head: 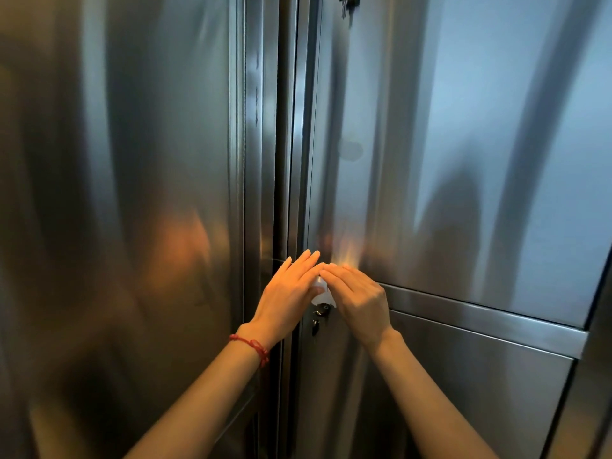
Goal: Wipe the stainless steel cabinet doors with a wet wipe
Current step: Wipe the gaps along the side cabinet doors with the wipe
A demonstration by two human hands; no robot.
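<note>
Tall stainless steel cabinet doors fill the view: a left door (pixel 132 160) and an upper right door (pixel 463 144) above a lower right door (pixel 430 376). My left hand (pixel 288 293) and my right hand (pixel 359 298) lie side by side at the bottom left corner of the upper right door, fingers straight and fingertips meeting. A small white wet wipe (pixel 323 293) shows between them, mostly hidden under the palms. Both hands appear to press it against the metal; which hand holds it is unclear.
A key lock (pixel 321 309) with a hanging key sits just below the hands on the lower right door. Another lock (pixel 347 1) is at the top edge. A vertical frame post (pixel 261 127) separates the left and right doors. A red string bracelet circles my left wrist.
</note>
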